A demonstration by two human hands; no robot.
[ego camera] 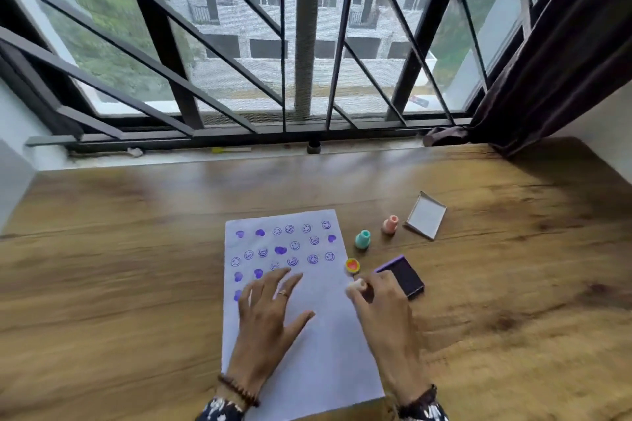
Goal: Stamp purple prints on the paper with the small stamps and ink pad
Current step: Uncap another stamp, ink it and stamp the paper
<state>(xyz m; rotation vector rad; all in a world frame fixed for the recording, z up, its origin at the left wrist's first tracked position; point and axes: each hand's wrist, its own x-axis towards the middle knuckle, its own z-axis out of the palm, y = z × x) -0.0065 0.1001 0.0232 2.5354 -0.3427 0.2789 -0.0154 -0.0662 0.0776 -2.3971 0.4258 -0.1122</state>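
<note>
A white sheet of paper (pixel 318 345) lies on the wooden table, its upper half covered with purple hearts and smiley prints. My left hand (pixel 270 311) rests flat on the paper with fingers spread. My right hand (pixel 383 308) grips a small cream stamp (pixel 356 285) at the paper's right edge. The purple ink pad (pixel 405 275) lies open just right of that hand. A yellow stamp (pixel 352 265) lies on its side showing a red heart face. A teal stamp (pixel 363 238) and a pink stamp (pixel 390 224) stand upright behind it.
The ink pad's lid (pixel 425 215) lies open-side up at the back right. The wooden table (pixel 119 277) runs to a window sill with black bars. A dark curtain (pixel 547 79) hangs at the far right corner.
</note>
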